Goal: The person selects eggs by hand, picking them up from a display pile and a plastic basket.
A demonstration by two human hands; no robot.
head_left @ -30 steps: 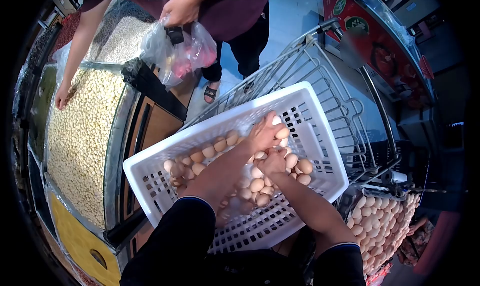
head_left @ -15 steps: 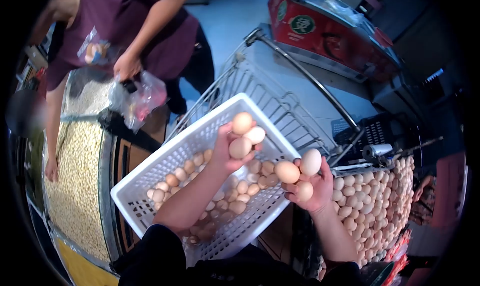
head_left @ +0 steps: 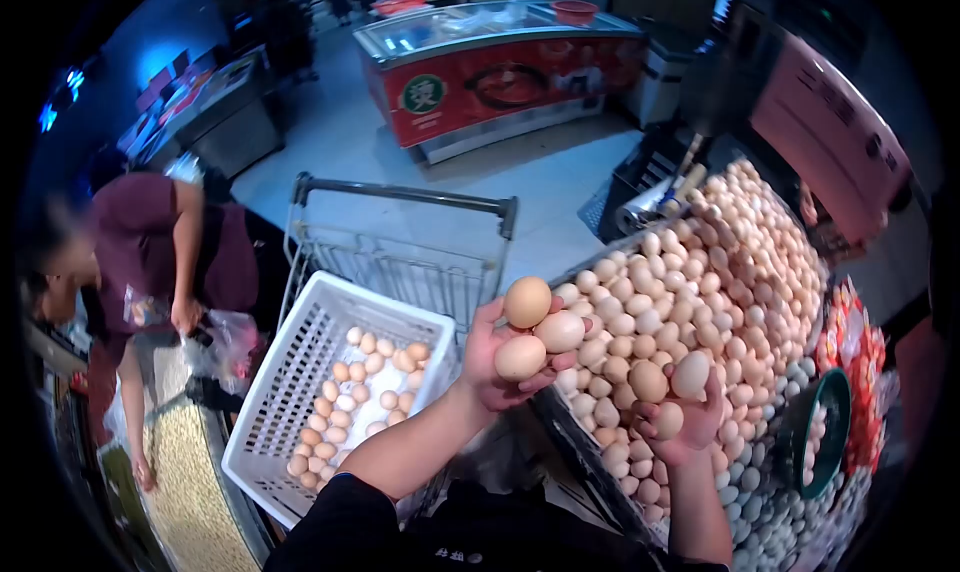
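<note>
Three eggs (head_left: 528,330) rest in my left hand (head_left: 490,357), palm up, with its fingers curled round them, near the left edge of a big egg pile (head_left: 640,307). My right hand (head_left: 695,432) cradles three more eggs (head_left: 668,392) over the pile. Left of my hands, a white perforated basket (head_left: 265,412) sits on a metal shopping cart (head_left: 400,194). Several brown and pale eggs (head_left: 340,419) lie inside the basket.
On the left, a person (head_left: 160,242) holds a plastic bag (head_left: 230,347) beside a bin of pale grains (head_left: 195,472). A red freezer (head_left: 500,82) stands ahead. At right are a green basket (head_left: 832,412), bluish eggs (head_left: 745,492) and red packets (head_left: 850,372).
Both hands have come up out of the white basket with eggs and moved right, over to the egg pile. The view has swung right and upward, and the basket now appears farther left.
</note>
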